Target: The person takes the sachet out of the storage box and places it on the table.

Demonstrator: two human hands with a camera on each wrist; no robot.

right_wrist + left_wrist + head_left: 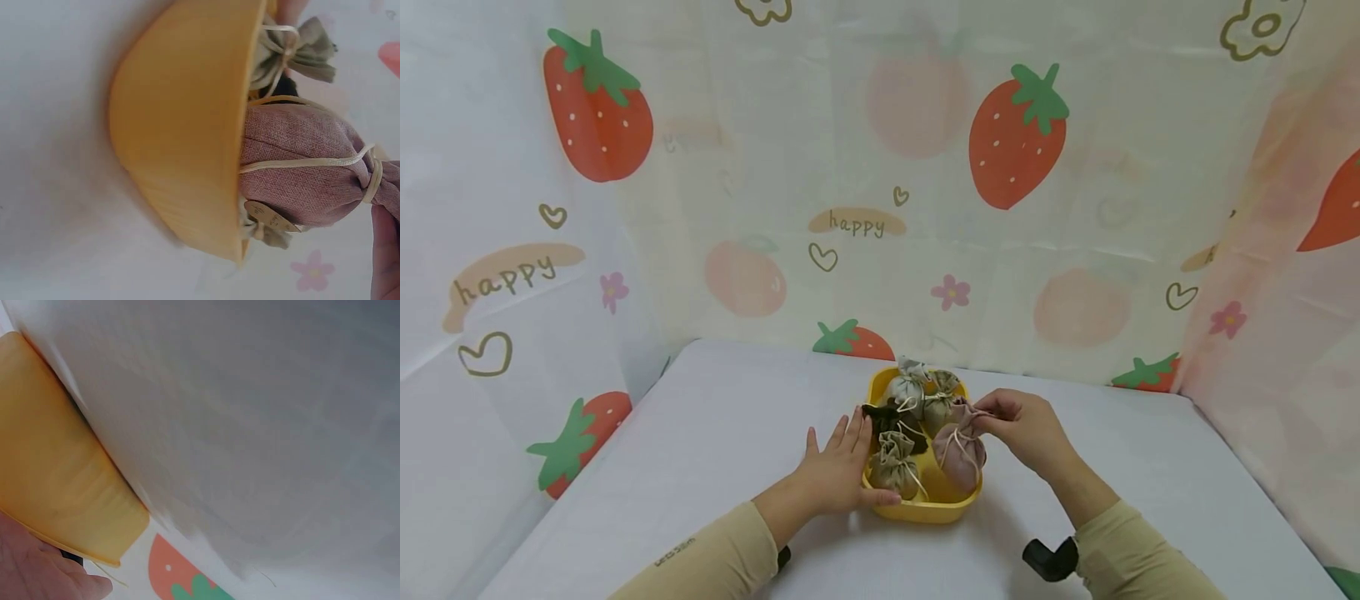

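Observation:
A yellow plastic basket (943, 511) stands on the table with several small drawstring pouches in it. My right hand (1026, 429) pinches the gathered neck of a pink pouch (957, 460) at the basket's right side. In the right wrist view this pouch (300, 156) rises above the rim, its cream cord tied at the neck. My left hand (838, 467) rests on the basket's left rim with fingers straight and spread. Beside it lie a black pouch (913, 433) and an olive-beige pouch (892, 471). A light grey pouch (906, 386) and an olive pouch (942, 408) sit at the back.
A white cloth covers the table (760, 400). Behind and beside it hangs a curtain (850, 150) printed with strawberries. A small paper tag (272, 216) shows by the pink pouch. Black wrist mounts (1050, 558) stick out near the forearms.

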